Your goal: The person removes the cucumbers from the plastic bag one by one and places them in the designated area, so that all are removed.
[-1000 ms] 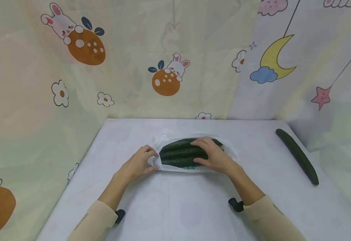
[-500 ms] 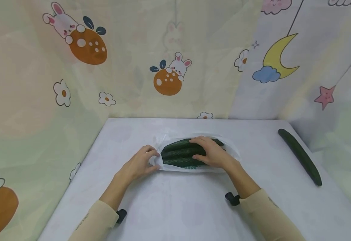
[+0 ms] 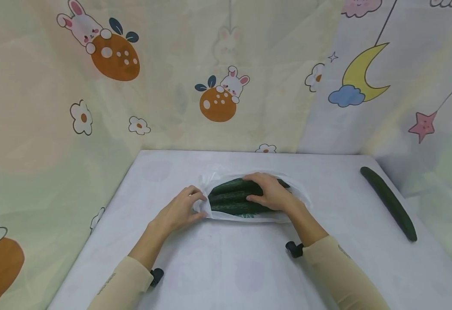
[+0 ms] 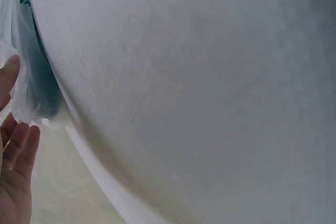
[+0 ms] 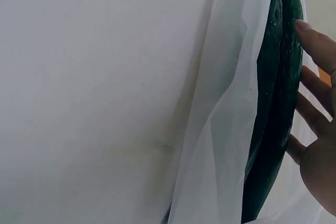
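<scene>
Several dark green cucumbers [image 3: 229, 197] lie side by side in a white plastic bag [image 3: 257, 218] on the table, exposed through its opening. At the bag's left end, my left hand [image 3: 177, 211] pinches the plastic between thumb and fingers. My right hand [image 3: 272, 193] lies over the cucumbers from the right, its thumb and bent fingers spread round a cucumber [image 5: 291, 51]. Green print shows on the bag's near side. In the left wrist view, the thin plastic [image 4: 37, 77] hangs between thumb and fingertips. My right palm hides part of the cucumbers.
A single loose cucumber [image 3: 388, 202] lies at the table's right edge. The white-covered table [image 3: 226, 267] ends at a patterned cloth backdrop [image 3: 171, 86] behind and on both sides. A small black wrist device [image 3: 294, 249] sits below my right sleeve.
My right hand has slid slightly left along the cucumbers. My left hand keeps its hold on the bag's end. The whole head view has shifted a little.
</scene>
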Tool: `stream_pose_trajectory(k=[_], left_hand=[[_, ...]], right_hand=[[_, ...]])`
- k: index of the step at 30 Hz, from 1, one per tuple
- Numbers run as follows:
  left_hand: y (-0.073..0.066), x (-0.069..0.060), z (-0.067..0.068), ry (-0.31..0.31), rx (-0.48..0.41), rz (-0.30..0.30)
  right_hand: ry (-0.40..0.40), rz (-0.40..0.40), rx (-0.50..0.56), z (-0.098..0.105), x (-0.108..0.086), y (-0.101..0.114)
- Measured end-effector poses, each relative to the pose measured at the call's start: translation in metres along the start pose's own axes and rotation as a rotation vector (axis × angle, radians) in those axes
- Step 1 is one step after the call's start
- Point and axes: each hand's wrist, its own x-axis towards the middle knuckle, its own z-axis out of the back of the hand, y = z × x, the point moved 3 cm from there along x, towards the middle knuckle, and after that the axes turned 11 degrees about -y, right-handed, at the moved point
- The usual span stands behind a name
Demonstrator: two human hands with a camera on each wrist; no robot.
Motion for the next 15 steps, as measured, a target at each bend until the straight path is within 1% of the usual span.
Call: stream_pose_trajectory(k=[8, 12, 15], left_hand=[[-0.002, 0.002, 0.002, -0.009, -0.009, 0.000], [0.000, 0.002, -0.001, 0.010, 0.002, 0.014], [0.001, 0.003, -0.003, 0.022, 0.003, 0.014]], right_hand=[[0.094, -0.051, -0.054, 0.002, 0.014, -0.003], [0.148, -0.067, -0.061, 0.003, 0.018, -0.005], [0.171, -0.086, -0.050, 0.002, 0.021, -0.006]])
